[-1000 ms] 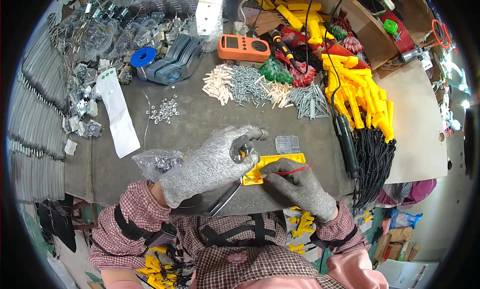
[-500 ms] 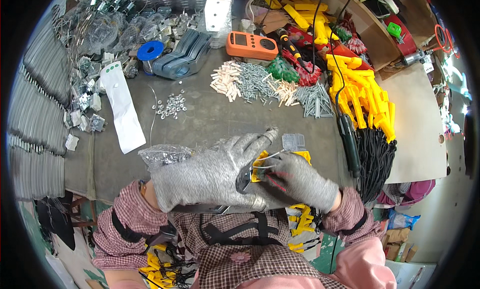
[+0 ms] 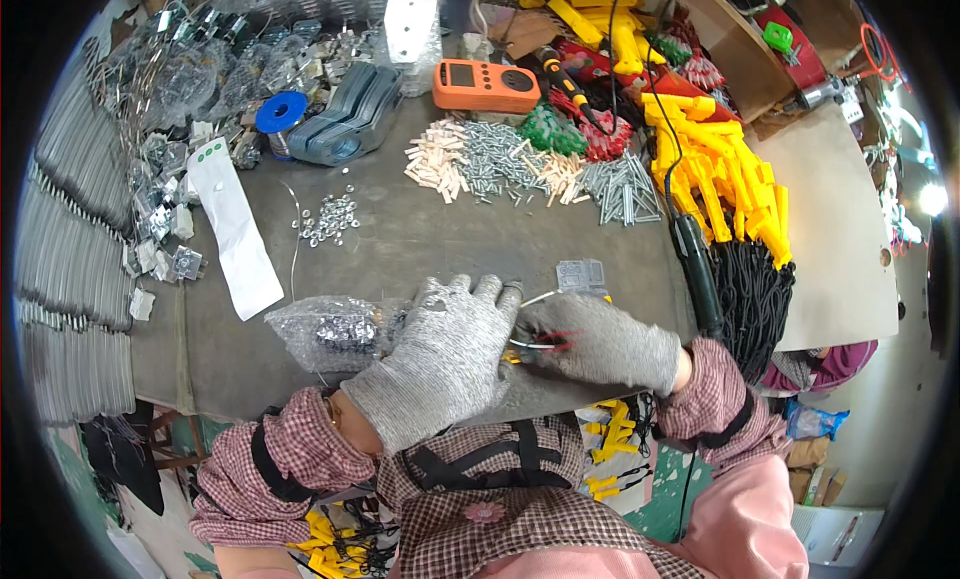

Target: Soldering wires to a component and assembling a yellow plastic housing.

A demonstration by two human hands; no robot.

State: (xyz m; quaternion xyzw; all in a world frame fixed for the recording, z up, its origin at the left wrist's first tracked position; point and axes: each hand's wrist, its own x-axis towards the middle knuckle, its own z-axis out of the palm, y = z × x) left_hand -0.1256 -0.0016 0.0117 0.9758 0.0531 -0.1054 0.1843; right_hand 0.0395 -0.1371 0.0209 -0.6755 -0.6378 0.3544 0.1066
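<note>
Both my hands wear grey knit gloves and meet at the near edge of the dark bench [image 3: 420,234]. My left hand [image 3: 445,359] lies fingers spread over a small part, which it mostly hides; a bit of yellow shows between the hands. My right hand [image 3: 595,344] is closed on a thin curved metal wire [image 3: 535,301] and some red strands, pressed against the left fingertips. A clear bag of small metal parts [image 3: 330,331] lies just left of my left hand. A small clear packet [image 3: 580,275] sits just beyond my right hand.
Further back lie a pile of screws and pale plugs [image 3: 500,164], loose nuts [image 3: 328,219], a white paper strip [image 3: 235,229], an orange meter [image 3: 485,84], a blue spool [image 3: 281,111], yellow plastic parts [image 3: 725,169], black cable ties [image 3: 750,294] and metal brackets [image 3: 70,259] at the left.
My hands have drawn closer together toward the bench's near edge. The left hand now covers the yellow part that was visible a second ago. The view has shifted slightly.
</note>
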